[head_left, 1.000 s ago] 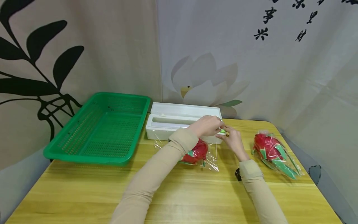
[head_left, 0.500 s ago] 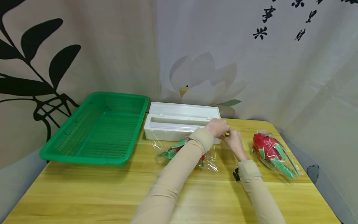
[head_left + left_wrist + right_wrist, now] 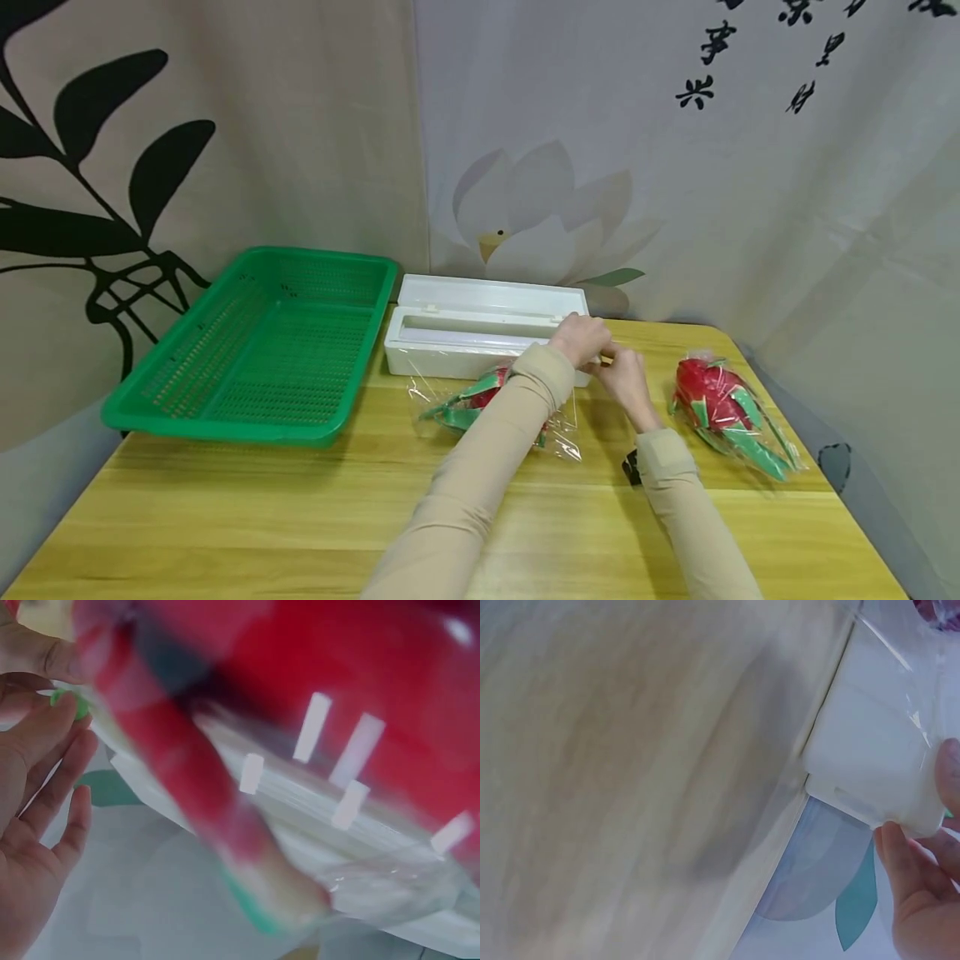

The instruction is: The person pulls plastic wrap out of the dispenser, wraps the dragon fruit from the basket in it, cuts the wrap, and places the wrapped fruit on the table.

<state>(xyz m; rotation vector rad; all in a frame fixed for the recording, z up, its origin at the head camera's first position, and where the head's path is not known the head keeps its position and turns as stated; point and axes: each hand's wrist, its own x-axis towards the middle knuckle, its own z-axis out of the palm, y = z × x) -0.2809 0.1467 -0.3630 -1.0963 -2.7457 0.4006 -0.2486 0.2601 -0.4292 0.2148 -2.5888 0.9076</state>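
Note:
A white cling film dispenser (image 3: 438,360) stands with its lid (image 3: 487,293) raised and a film roll inside. At its right end my left hand (image 3: 581,337) bends over the top, its fingers curled at the green slide cutter (image 3: 71,703). Meeting it there, my right hand (image 3: 627,382) holds the dispenser's end corner, thumb and fingers on it in the right wrist view. In the head view the cutter is hidden behind the fingers. A red and green dragon fruit (image 3: 480,396) in clear film lies in front, partly under my left forearm.
A green plastic basket (image 3: 322,435) stands to the left on the wooden table (image 3: 247,517). Another film-wrapped dragon fruit (image 3: 720,400) lies at the right. A printed curtain (image 3: 337,150) hangs directly behind the table.
My left hand has moved right along the dispenser to its end, close against my right hand. The green cutter, visible earlier in the head view, is now covered. The right hand stays nearly still.

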